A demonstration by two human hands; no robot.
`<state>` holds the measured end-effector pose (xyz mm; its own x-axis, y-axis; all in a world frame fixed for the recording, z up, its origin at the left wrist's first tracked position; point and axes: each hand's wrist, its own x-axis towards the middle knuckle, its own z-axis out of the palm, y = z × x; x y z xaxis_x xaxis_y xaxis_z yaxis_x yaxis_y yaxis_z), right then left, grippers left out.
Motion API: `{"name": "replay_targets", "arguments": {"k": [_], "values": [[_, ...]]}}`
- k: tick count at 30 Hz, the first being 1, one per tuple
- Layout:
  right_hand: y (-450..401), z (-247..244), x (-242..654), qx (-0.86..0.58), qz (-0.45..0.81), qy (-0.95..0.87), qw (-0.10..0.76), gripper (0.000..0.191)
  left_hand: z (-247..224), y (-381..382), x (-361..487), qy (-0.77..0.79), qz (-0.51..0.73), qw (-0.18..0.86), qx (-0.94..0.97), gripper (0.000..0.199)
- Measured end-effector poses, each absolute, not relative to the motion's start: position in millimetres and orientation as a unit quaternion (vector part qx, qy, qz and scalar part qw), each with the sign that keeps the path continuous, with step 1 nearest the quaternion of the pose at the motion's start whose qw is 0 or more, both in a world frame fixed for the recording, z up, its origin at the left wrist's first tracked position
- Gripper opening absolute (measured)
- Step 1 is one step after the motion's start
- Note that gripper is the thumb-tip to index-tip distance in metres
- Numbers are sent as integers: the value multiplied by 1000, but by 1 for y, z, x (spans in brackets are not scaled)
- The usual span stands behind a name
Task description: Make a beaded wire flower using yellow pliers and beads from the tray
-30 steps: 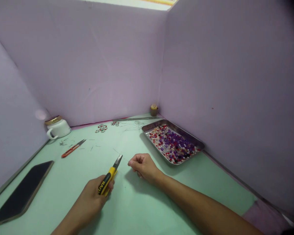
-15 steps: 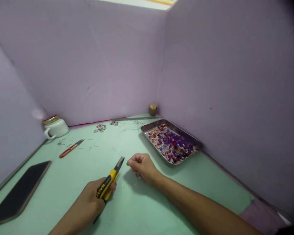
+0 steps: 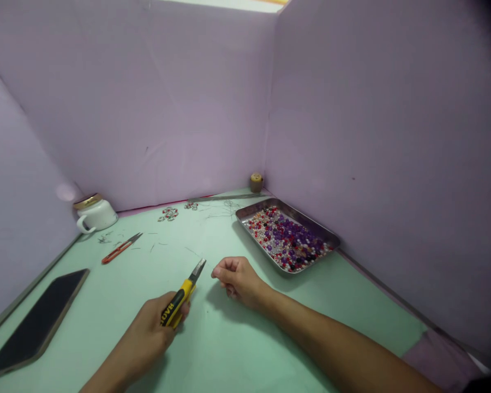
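My left hand (image 3: 157,322) is wrapped around the handles of yellow-and-black pliers (image 3: 182,297), whose metal jaws point up and away, towards the right. My right hand (image 3: 237,278) is closed in a pinch a short gap to the right of the jaws. Whatever sits between its fingertips is too small to make out. Beyond the jaws a thin wire (image 3: 191,250) shows faintly against the green tabletop. A metal tray (image 3: 262,248) of red, purple, white and black beads (image 3: 288,234) stands beyond my right hand.
Orange-handled thread snips (image 3: 120,249) lie at left among short wire bits, near a white mug (image 3: 100,215) with a gold lid. A dark phone (image 3: 36,322) lies front left. Small beaded pieces (image 3: 169,214), long wires (image 3: 229,197) and a small round container (image 3: 256,183) are at the back.
The pliers in my left hand have drawn slightly left, widening the gap to my right hand, and their jaws have turned a little. My right hand stays about where it was.
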<state>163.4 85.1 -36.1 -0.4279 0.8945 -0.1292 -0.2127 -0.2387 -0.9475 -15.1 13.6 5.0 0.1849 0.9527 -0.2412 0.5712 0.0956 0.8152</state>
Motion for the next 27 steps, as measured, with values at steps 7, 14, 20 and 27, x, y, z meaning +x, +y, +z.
{"name": "replay_targets", "arguments": {"k": [7,14,20,27], "values": [[89,-40,163,-358,696,-473,404,24,5,13,-17,598,211,434,640,27],[89,-40,163,-367,681,-464,432,23,9,10,-11,596,207,466,620,34],[88,-41,161,-364,697,-442,431,21,10,9,-9,600,190,454,630,34],[88,-37,164,-328,749,-414,400,24,10,10,-7,604,185,427,648,22]]}}
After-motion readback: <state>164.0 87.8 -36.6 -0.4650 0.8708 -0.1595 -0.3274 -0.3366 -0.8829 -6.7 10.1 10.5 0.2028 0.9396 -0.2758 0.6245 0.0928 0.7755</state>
